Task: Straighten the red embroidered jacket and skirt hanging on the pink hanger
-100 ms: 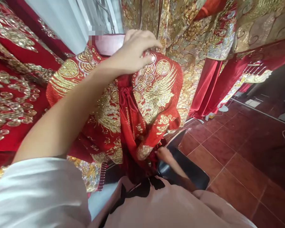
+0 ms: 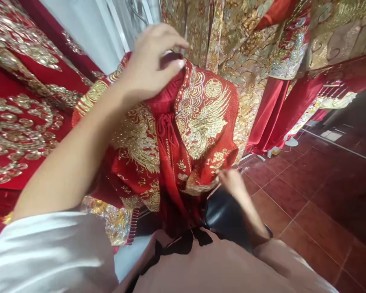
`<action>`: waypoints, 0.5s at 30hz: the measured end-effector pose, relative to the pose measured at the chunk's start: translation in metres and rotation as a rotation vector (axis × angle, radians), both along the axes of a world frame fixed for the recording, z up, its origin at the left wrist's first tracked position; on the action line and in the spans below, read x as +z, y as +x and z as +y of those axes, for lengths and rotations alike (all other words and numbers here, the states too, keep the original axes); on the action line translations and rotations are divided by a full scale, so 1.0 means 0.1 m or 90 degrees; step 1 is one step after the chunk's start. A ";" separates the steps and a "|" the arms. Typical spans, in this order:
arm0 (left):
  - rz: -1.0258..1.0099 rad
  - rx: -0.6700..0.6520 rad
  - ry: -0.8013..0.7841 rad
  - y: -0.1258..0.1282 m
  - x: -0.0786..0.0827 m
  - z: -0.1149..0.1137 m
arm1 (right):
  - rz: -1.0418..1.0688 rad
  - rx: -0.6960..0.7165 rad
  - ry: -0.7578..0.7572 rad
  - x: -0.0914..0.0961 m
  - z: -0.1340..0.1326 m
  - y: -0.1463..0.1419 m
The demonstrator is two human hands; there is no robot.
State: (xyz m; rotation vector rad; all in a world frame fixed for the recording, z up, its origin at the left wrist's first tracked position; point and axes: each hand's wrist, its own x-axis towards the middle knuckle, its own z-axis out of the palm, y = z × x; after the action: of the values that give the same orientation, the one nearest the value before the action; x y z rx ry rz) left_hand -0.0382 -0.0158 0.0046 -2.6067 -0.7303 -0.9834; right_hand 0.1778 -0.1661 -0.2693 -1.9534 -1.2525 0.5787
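Two hands meet a red embroidered jacket (image 2: pixel 201 118): left hand (image 2: pixel 149 67) pinches the collar (image 2: pixel 171 87) so it hangs straight; right hand (image 2: pixel 232 183), at the hem (image 2: pixel 198 188), has a grip too blurred to tell.

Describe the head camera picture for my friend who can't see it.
A person's left hand grips the collar of a red jacket with gold embroidery, while the right hand is at its lower hem. More red and gold garments hang around it, above a reddish tiled floor.

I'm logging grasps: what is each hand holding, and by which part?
Left hand pinches the red, gold-embroidered fabric jacket at its collar; right hand, blurred, is at its lower front hem, grip unclear.
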 end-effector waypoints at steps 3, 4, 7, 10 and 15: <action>-0.114 0.156 0.042 -0.45 -0.01 -0.13 | -0.153 -0.022 0.380 0.92 0.25 0.40; -0.140 0.200 0.020 -0.59 -0.03 -0.14 | -0.175 0.006 0.482 1.22 0.38 0.44; -0.093 0.240 -0.175 -0.91 -0.11 -0.09 | -0.283 0.212 0.605 1.97 0.89 0.34; -0.036 0.181 -0.286 -1.06 -0.20 -0.02 | -0.318 0.402 0.566 2.39 1.42 0.11; -0.136 0.265 -0.189 -1.00 -0.23 -0.02 | -0.241 0.425 0.487 2.55 1.82 -0.13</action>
State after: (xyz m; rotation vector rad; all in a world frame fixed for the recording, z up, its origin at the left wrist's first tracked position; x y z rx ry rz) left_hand -0.1384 -0.0179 -0.0186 -2.4405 -1.5024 -1.0953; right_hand 0.1646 0.0164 -0.0142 -1.0073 -2.0127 -0.0126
